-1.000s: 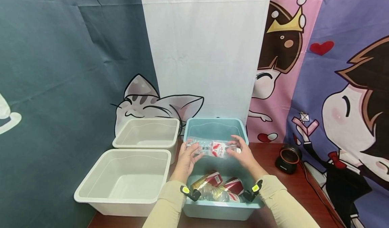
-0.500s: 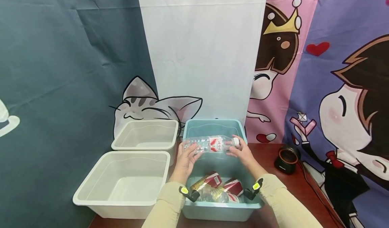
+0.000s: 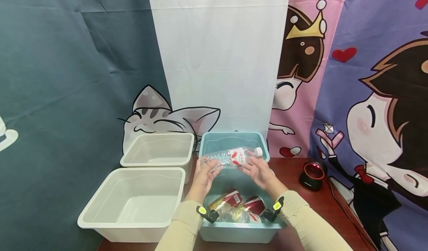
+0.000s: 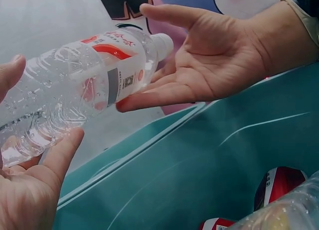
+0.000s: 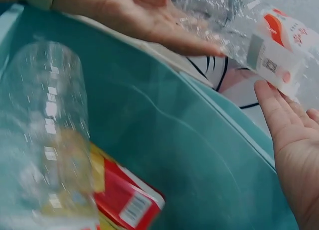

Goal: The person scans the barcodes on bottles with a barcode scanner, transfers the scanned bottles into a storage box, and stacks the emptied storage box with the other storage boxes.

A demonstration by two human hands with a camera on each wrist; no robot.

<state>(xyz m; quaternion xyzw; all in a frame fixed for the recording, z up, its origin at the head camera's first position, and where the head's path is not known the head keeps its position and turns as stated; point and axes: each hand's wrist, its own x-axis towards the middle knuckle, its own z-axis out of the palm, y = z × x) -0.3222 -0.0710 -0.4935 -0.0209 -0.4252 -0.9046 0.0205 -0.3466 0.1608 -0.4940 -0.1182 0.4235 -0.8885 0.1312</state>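
Note:
A clear plastic bottle [image 3: 224, 157] with a red and white label and a white cap lies sideways above the blue bins, its cap to the right. My left hand [image 3: 204, 176] grips its base end, thumb on the near side and fingers beneath, as the left wrist view shows. At the label and cap end, my right hand [image 4: 214, 56] has its palm turned up and its fingers stretched out beneath the bottle, touching or nearly touching it. Below, the front blue bin [image 3: 243, 225] holds another clear bottle [image 5: 45, 135] and red and gold packages or cans [image 3: 230, 199].
A second blue bin [image 3: 234, 135] stands behind the front one. To the left are two off-white bins, a large front one [image 3: 130, 225] and a smaller rear one [image 3: 160, 165]. A black corded device [image 3: 312, 175] sits on the brown table at right, before a printed curtain.
My right hand has slid from the cap end to beneath the label, and its fingers have straightened. The left hand keeps its grip on the bottle, whose cap end has tipped slightly upward.

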